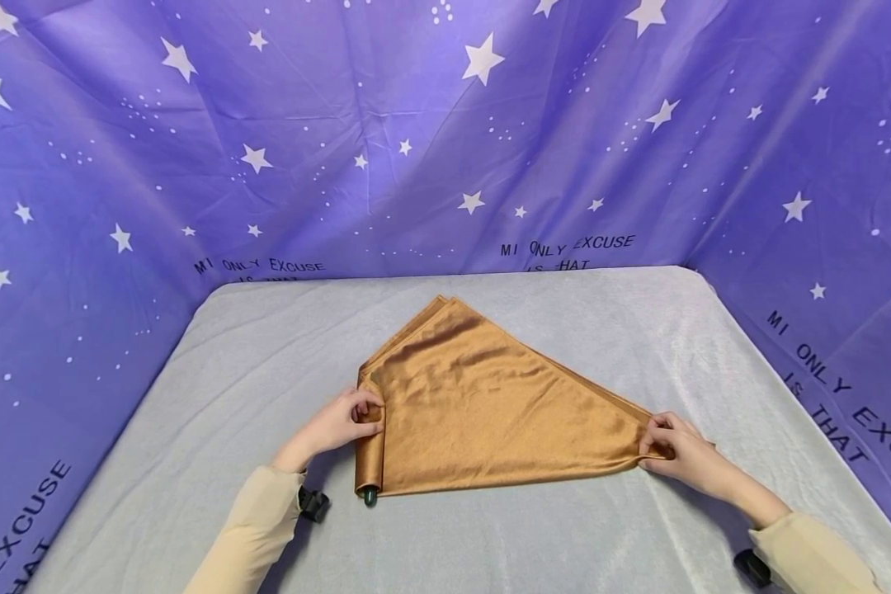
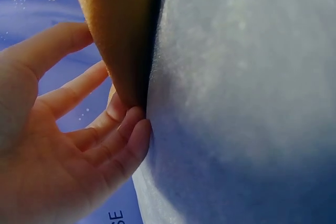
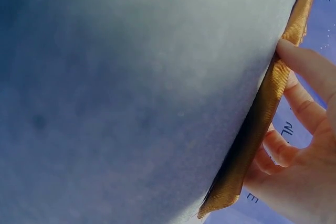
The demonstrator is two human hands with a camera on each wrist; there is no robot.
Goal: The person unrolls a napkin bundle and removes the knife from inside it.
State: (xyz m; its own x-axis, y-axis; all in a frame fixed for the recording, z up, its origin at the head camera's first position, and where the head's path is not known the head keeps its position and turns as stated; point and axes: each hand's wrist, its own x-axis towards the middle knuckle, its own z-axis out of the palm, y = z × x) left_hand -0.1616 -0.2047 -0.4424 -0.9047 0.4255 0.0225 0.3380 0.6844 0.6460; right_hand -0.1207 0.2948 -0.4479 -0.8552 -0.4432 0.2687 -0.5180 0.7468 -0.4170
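Note:
A brown satin cloth, folded to a rough triangle, lies on the table with its peak pointing away. Its left side is rolled into a tube, and the rounded end of a dark green object sticks out of the near end; the rest is hidden. My left hand holds that roll, thumb and fingertips on it; the left wrist view shows the cloth's edge between them. At the far right corner my right hand pinches the cloth, gathering small creases; its strip-like edge shows in the right wrist view.
A pale grey plush cover spreads over the table. Purple curtains with white stars and lettering hang behind and on both sides. Dark wrist straps sit near both beige sleeves.

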